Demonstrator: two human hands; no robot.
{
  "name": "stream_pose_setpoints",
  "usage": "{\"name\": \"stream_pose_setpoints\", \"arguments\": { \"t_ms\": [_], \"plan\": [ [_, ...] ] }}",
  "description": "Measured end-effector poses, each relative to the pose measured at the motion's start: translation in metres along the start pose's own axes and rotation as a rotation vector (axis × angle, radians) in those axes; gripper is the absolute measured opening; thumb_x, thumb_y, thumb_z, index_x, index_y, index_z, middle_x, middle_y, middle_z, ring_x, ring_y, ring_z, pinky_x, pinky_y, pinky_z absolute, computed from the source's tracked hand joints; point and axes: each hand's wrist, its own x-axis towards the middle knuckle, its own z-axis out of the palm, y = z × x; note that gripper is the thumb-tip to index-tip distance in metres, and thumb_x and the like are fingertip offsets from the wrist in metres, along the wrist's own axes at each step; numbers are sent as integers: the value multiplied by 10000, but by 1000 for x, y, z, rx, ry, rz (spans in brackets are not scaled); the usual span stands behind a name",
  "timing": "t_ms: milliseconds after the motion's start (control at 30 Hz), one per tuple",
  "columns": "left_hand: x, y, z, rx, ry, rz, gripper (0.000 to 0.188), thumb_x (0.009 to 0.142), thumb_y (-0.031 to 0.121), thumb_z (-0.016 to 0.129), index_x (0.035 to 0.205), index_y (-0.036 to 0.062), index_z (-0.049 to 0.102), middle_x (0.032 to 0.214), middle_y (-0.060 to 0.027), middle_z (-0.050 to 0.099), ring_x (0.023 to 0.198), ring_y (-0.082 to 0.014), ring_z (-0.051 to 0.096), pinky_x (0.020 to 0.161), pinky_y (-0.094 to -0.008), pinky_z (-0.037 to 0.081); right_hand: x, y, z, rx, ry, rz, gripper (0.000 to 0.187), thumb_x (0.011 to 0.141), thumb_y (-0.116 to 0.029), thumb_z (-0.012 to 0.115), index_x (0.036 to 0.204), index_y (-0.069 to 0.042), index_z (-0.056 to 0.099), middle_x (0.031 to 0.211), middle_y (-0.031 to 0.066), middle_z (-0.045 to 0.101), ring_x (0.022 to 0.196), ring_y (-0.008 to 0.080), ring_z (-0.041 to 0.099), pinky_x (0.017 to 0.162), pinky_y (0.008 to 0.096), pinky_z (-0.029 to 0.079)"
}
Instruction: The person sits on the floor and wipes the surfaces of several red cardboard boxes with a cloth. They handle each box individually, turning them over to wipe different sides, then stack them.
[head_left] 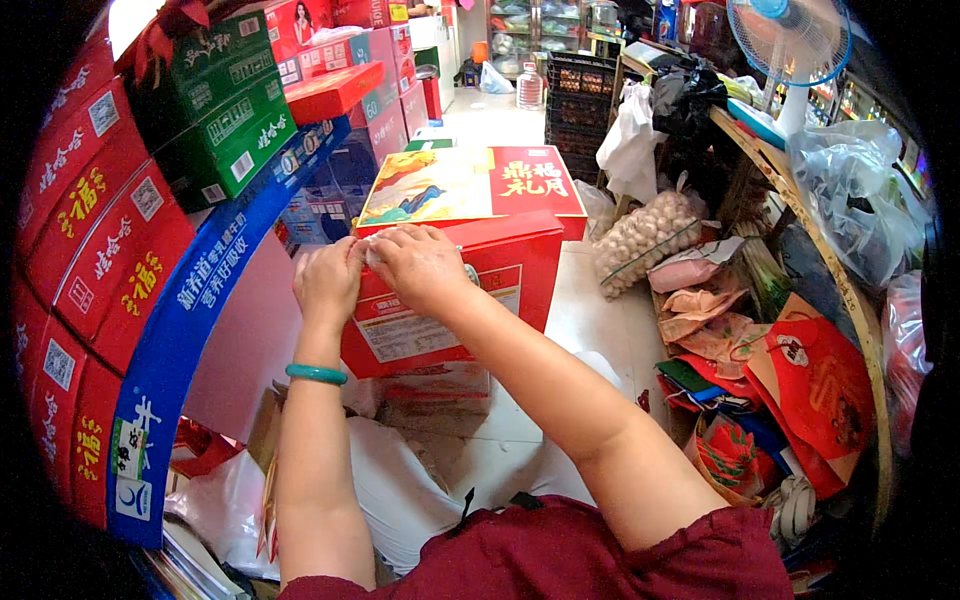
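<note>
A red gift box (455, 290) with a white printed label stands upright before me. At its upper left corner my left hand (330, 278) is closed, fingers bent together; a green bangle (316, 374) circles that wrist. My right hand (418, 268) meets it there, fingers curled over the box's top edge. Between the two hands shows a small white scrap (372, 252), thin and crumpled; my right fingers press on it. What the left fingertips hold is hidden. Just behind lies a flat gift box (540, 185) with a colourful landscape lid.
On the left, red drink cartons (95, 220) and green cartons (215, 110) are stacked beside a blue curved panel (200, 300). To the right are a mesh bag of garlic (645, 240), red paper bags (810, 390) and a wooden-edged table (850, 290) bearing a fan (795, 50).
</note>
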Motion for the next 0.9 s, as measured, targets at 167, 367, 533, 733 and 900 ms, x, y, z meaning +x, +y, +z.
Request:
{"name": "stream_pose_setpoints", "arguments": {
  "t_ms": [167,367,533,733,900],
  "plan": [
    [-2,-7,-1,59,-7,37,447,934,471,397,899,116,667,870,-104,645,892,-308,583,858,-441,413,-18,29,-35,-71,-37,61,289,877,-301,552,1056,-83,617,1094,95,633,1087,260,562,959,392,401],
    [-1,-2,5,64,40,64,484,935,495,384,878,103,663,892,-99,644,884,-298,588,844,-428,421,-74,107,-85,-307,256,180,238,845,-242,601,1022,-83,598,1062,75,632,1032,266,575,872,385,460],
    [2,-4,5,67,-10,45,466,936,483,392,897,106,662,902,-92,650,890,-297,595,841,-423,426,-125,145,-82,973,538,789,300,970,-224,477,1190,-31,541,1135,77,602,1046,134,560,872,285,455],
    [-1,-9,5,87,-4,56,440,939,468,399,930,111,656,924,-92,649,904,-304,592,830,-426,430,-140,140,-38,1256,485,800,412,993,-324,429,1235,-1,511,1090,58,601,994,127,532,888,265,411],
    [-1,-7,7,93,2,46,434,942,460,399,931,105,650,914,-107,642,903,-321,587,822,-428,433,-185,142,-8,1145,381,1042,489,998,-383,364,1217,22,531,1122,99,605,1020,162,543,907,299,409]
  ]
}}
